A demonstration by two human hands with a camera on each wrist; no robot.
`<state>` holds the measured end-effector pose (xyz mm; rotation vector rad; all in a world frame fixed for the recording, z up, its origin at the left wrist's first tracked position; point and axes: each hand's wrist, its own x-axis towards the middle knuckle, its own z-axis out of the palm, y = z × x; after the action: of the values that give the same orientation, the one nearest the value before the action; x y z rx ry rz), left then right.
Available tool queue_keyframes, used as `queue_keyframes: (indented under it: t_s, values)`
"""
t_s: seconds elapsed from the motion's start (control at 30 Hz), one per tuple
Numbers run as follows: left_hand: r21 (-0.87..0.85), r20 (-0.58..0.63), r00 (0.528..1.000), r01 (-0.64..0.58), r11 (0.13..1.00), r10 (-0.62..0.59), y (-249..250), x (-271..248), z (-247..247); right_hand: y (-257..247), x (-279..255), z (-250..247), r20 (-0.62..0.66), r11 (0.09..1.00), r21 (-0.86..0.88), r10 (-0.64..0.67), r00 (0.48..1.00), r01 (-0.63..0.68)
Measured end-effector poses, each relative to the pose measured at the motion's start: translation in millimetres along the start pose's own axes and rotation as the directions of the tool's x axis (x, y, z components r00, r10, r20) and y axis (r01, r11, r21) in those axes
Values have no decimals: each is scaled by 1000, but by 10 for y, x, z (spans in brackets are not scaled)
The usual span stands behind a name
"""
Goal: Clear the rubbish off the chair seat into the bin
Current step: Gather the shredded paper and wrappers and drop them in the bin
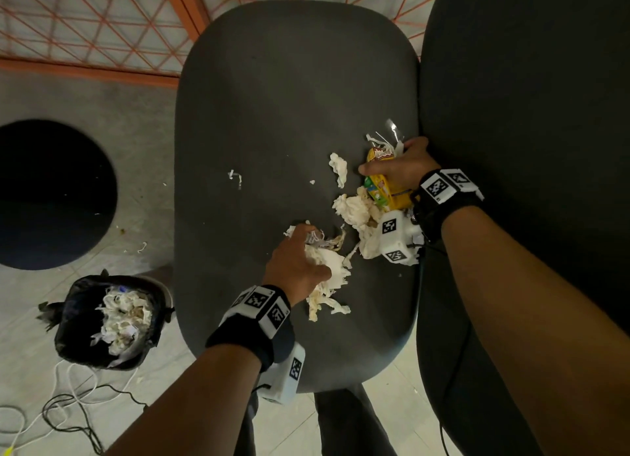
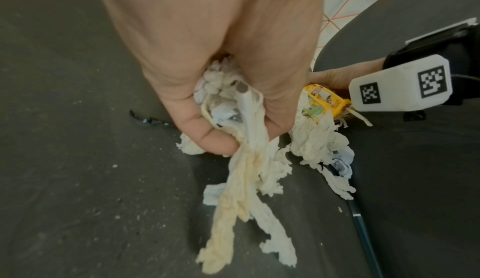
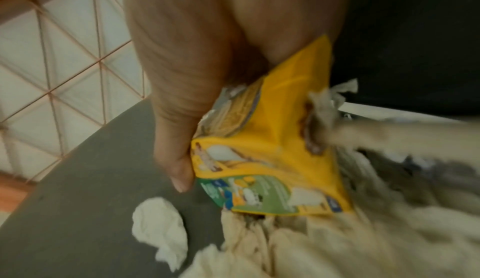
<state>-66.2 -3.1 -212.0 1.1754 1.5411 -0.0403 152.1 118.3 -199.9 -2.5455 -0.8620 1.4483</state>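
On the dark chair seat [image 1: 272, 107], the left hand [image 1: 296, 264] has its grip bunched round torn tissue [image 2: 241, 169]; the right hand [image 1: 405, 165] clutches a yellow packet [image 1: 385, 182]. The bin [image 1: 112, 319] stands on the floor, left. Dangling strips could drop in transit.

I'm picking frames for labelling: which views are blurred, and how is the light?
Head view: sharp, dim, wide-angle bending at the edges. Left wrist view: fairly sharp on the left hand gripping crumpled white tissue. Right wrist view: motion-smeared, especially the yellow printed wrapper and the tissue below it.
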Motion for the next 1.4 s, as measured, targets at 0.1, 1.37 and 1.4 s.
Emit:
queue_keyframes:
  t_s: [0.1,1.37,1.4]
  values:
    - [-14,-8,1000,8,1000,-8,-1,-16,-3,25,-46,74,-68,999,24,-39,997,41]
    - [-608,-310,937,-328,723,164,-283,-694,-736,77,-1463,264,-249,852,318,-349,904,416]
    - [-630,-340,925,-358,690,169,-303,-820,-865,14,-1650,274,-249,823,340,-387,888,454]
